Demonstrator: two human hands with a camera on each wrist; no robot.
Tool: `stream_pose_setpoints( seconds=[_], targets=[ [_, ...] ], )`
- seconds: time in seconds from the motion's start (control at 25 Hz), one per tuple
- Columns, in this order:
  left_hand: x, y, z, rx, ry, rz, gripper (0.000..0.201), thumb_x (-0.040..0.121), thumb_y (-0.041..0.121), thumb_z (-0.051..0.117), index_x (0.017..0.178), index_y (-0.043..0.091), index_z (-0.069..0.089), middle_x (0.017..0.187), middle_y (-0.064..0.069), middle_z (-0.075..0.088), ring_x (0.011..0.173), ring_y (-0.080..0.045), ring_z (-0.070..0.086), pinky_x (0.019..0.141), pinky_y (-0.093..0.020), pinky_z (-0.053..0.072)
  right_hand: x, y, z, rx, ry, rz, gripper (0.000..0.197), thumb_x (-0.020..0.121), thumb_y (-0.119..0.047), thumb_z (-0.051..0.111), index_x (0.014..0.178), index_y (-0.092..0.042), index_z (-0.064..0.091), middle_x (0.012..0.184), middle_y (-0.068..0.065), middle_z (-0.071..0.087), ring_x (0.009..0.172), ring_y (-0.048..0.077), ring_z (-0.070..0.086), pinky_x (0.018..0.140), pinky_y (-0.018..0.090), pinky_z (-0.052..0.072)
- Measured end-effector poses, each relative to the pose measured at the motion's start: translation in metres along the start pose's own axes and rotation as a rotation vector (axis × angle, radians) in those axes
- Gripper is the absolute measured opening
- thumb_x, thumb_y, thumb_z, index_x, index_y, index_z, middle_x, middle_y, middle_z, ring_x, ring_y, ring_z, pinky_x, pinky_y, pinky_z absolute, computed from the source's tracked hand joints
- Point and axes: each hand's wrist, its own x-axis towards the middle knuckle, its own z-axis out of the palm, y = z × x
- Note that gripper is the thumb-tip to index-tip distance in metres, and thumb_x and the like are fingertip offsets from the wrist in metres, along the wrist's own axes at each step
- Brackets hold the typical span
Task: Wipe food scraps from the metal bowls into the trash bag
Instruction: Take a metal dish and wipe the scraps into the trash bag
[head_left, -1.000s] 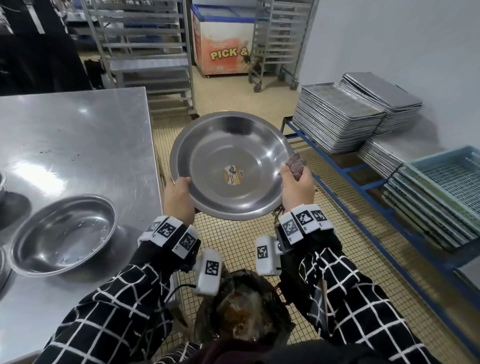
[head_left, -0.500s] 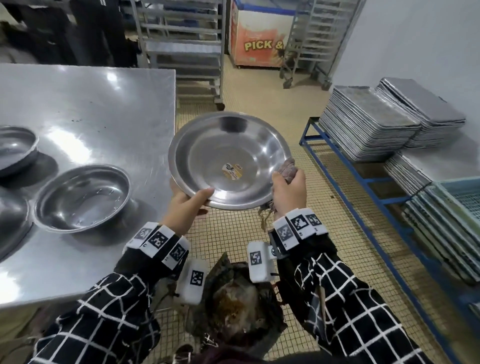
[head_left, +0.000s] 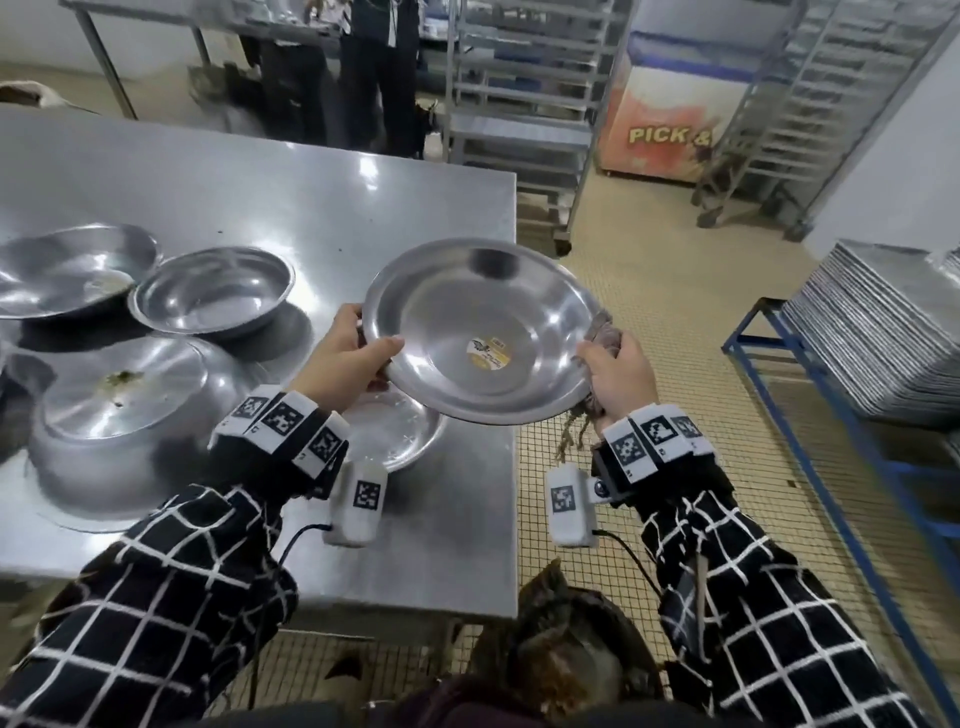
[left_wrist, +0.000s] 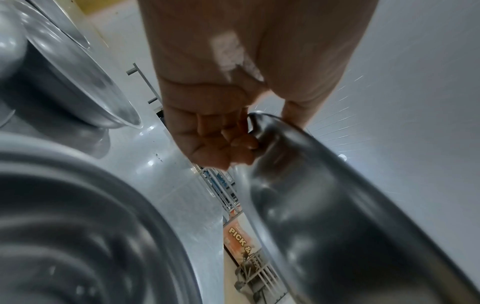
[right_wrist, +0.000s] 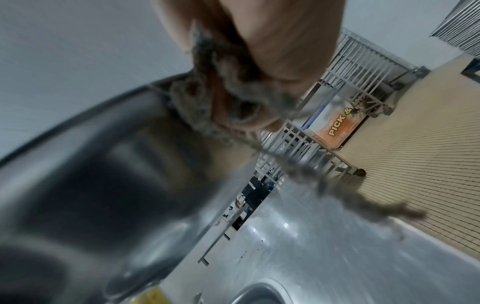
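Note:
Both my hands hold a wide, shallow metal bowl (head_left: 483, 332) with a sticker in its middle, tilted above the table's right edge. My left hand (head_left: 374, 345) grips the left rim, thumb on the inside; in the left wrist view the fingers (left_wrist: 233, 144) curl under the bowl (left_wrist: 337, 205). My right hand (head_left: 602, 358) pinches a grey rag (head_left: 605, 330) against the right rim; the rag (right_wrist: 228, 98) hangs frayed beside the bowl (right_wrist: 103, 185). The dark trash bag (head_left: 566, 670) with brown scraps sits on the floor below my right arm.
On the steel table (head_left: 311, 208) are a small bowl (head_left: 395, 436) under the held one, a deep bowl (head_left: 213, 293), a wide one (head_left: 67, 270) and an upturned bowl (head_left: 124, 384) with scraps. Stacked trays (head_left: 872, 332) on a blue rack stand right; a person (head_left: 379, 67) stands beyond.
The bowl has moved left from above the floor and trash bag to over the table's right edge. My left thumb now lies over the rim. The view swung left.

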Motion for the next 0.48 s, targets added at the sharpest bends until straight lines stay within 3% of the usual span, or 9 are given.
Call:
stream_pose_setpoints(
  seconds=[0.12,0.28,0.36,0.48],
  targets=[
    [0.049,-0.003,-0.051,0.046,-0.019,-0.083,0.031,0.093,0.016,0.057,0.120,0.010,0.043,0.095,-0.010,0.061,0.076,-0.021,0.065,0.061,-0.028,0.056,0.030,-0.013,0.057,0.023,-0.015,0.022,0.018,0.087,-0.022,0.059,0.103,-0.015,0.053,0.097,0.005,0.060,0.083,0.021,0.061,0.071,0.036,0.052],
    [0.120,-0.018,-0.105,0.160,-0.051,-0.205,0.025,0.092,0.016,0.059,0.114,0.008,0.048,0.083,-0.007,0.060,0.066,-0.015,0.060,0.057,-0.026,0.050,0.076,-0.031,0.127,-0.138,-0.069,0.001,0.016,0.094,-0.025,0.050,0.105,-0.012,0.049,0.083,0.001,0.052,0.066,0.011,0.050,0.055,0.024,0.039],
    [0.148,-0.028,-0.116,0.191,-0.002,-0.252,0.018,0.091,0.012,0.060,0.106,0.008,0.051,0.081,-0.007,0.059,0.063,-0.014,0.059,0.052,-0.024,0.051,0.102,-0.033,0.151,-0.213,-0.128,0.026,0.020,0.096,-0.025,0.048,0.105,-0.008,0.053,0.075,0.002,0.052,0.058,0.012,0.048,0.053,0.024,0.040],
    [0.178,-0.043,-0.115,0.224,-0.005,-0.283,0.018,0.089,0.012,0.062,0.103,0.004,0.053,0.075,-0.009,0.060,0.058,-0.014,0.060,0.051,-0.025,0.051,0.132,-0.029,0.168,-0.328,-0.201,0.079,0.020,0.094,-0.020,0.051,0.107,-0.005,0.056,0.074,0.005,0.055,0.059,0.016,0.052,0.055,0.028,0.045]
  ],
)
